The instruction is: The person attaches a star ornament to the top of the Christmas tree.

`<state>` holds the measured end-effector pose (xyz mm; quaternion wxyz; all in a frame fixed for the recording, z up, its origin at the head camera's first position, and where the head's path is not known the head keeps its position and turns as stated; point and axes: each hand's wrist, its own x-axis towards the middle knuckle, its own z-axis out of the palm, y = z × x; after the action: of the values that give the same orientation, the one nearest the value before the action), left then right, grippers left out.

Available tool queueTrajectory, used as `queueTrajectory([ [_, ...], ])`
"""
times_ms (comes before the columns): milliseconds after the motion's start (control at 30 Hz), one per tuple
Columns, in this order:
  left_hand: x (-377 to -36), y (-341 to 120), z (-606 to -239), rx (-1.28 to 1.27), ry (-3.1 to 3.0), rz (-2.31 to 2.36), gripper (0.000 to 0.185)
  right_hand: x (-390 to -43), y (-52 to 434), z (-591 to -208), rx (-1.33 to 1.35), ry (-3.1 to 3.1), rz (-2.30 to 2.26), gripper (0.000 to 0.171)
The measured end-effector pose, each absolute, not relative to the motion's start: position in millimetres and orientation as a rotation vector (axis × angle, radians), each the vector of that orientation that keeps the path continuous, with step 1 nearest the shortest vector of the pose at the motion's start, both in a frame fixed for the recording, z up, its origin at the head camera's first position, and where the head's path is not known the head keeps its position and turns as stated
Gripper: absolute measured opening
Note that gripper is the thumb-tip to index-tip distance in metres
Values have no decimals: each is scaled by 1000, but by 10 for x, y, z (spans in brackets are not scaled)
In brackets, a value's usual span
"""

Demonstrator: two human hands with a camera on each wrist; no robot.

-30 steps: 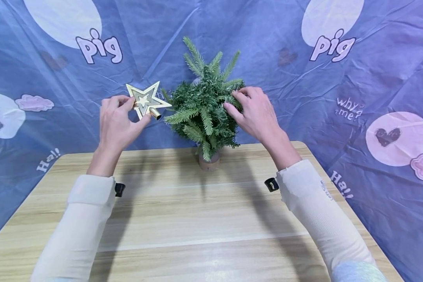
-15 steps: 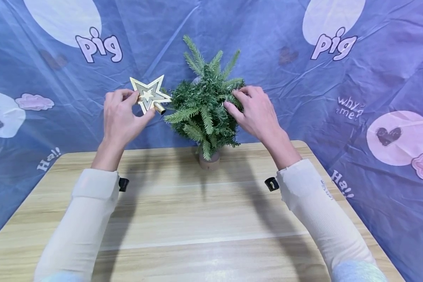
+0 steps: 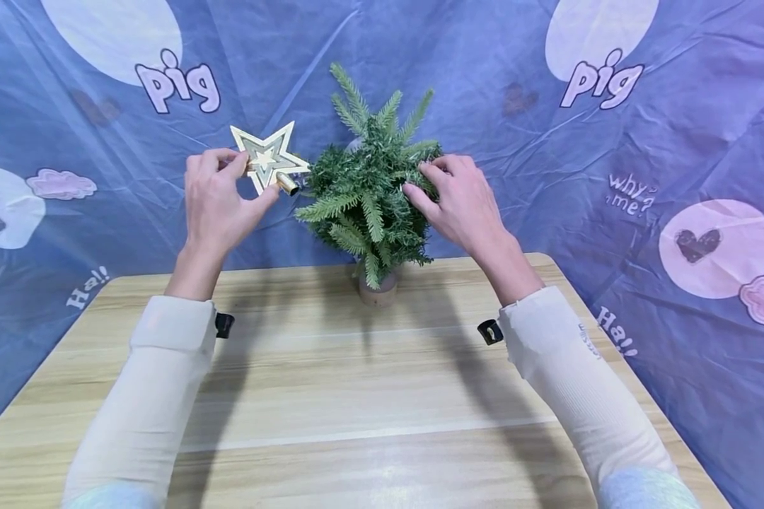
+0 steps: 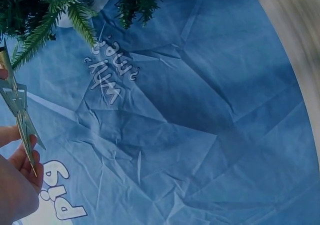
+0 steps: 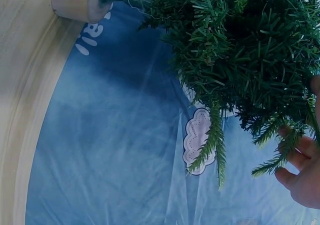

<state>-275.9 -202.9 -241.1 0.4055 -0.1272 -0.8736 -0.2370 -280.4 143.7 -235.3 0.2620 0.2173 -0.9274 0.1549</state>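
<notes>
A small artificial Christmas tree [image 3: 369, 173] stands on a round wooden base [image 3: 378, 293] at the table's far edge. Left of it, my left hand [image 3: 211, 198] pinches a gold star tree topper [image 3: 265, 160] between thumb and fingers, its short tube pointing down to the right. The star is raised above the table, one tip overlapping the tree's edge in the head view. In the left wrist view the star [image 4: 21, 107] appears nearly edge-on. My right hand [image 3: 463, 201] grips the tree's right side; in the right wrist view its fingers [image 5: 300, 160] curl behind the green branches [image 5: 240, 55].
The wood-grain table [image 3: 382, 396] has rounded far corners. Close behind it and at both sides hangs a wrinkled blue cloth [image 3: 496, 42] printed with words, hearts and clouds. Black wrist mounts [image 3: 225, 326] show at both cuffs.
My left hand has risen with the star, first shifting right toward the tree and then slightly back left. The right hand and the tree have stayed in place.
</notes>
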Motion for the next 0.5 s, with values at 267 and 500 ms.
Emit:
queueTrajectory([
  [267,-2786,-1970,-2325,-314,-2188,-582,59,-2805,1438,-2361,591,-2506,422,58],
  [500,-2834,-1892,-2254,-349,-2194,-550,60,-2800,1442,-2361,586,-2509,427,58],
])
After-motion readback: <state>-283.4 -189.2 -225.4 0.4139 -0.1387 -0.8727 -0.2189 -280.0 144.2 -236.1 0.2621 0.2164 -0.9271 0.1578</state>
